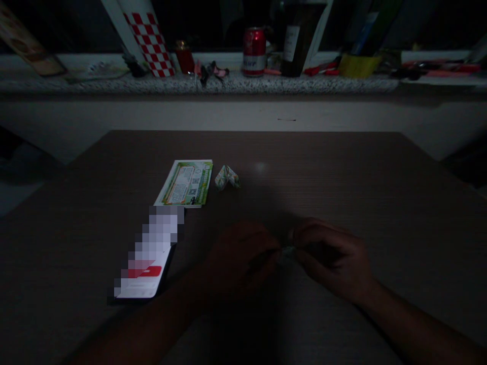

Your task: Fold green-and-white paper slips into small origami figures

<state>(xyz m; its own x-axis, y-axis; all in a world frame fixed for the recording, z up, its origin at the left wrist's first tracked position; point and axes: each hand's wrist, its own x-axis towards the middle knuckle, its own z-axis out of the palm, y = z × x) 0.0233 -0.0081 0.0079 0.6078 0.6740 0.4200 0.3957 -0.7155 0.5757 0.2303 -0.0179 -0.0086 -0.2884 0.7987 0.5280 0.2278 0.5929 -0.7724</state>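
Observation:
The scene is very dim. My left hand (239, 258) and my right hand (335, 256) meet over the brown table (342, 172), fingers pinched together on a small pale piece of folded paper (288, 251) between them. Both hands rest low near the table's front middle. A finished small folded paper shape (227, 178) lies farther back on the table. Beside it to the left lies a green-bordered printed paper sheet (186, 183).
A lit phone (146, 266) lies at the left of my left hand. Behind the table runs a speckled stone sill (190, 83) with a red can (254, 51), a dark bottle (298, 40), a red-checked box (150, 38) and a yellow container (359, 65).

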